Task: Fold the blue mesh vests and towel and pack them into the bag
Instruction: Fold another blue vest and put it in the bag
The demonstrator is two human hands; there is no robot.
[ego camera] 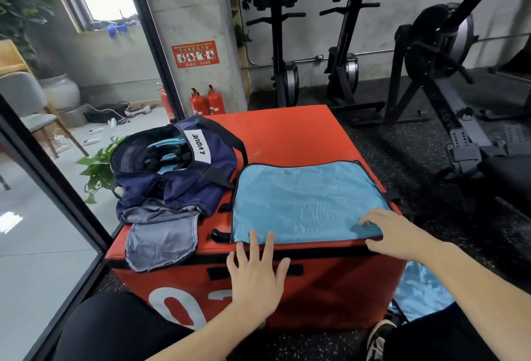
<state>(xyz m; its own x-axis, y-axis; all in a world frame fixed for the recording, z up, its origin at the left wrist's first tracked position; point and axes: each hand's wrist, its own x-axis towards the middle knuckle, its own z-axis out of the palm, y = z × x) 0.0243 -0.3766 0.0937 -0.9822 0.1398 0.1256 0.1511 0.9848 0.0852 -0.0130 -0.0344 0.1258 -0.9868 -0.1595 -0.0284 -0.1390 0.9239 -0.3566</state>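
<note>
A blue mesh vest [304, 199] with black trim lies folded flat on the right half of the red box [287, 133]. My right hand [393, 233] rests on its near right corner, fingers spread flat, thumb at the box edge. Just short of the vest's near edge hovers my left hand [258, 271], its fingers straight and spread, the tips reaching the hem. The navy bag [184, 171] lies open on the left of the box, with folded blue vests inside. A grey towel [162, 240] lies at the near left corner, partly under the bag.
More blue mesh fabric [422, 291] lies on the floor to the right of the box. A potted plant [99, 165] stands left of the box beside a glass wall. Rowing machines [431, 73] stand behind and to the right, two fire extinguishers [207, 102] behind.
</note>
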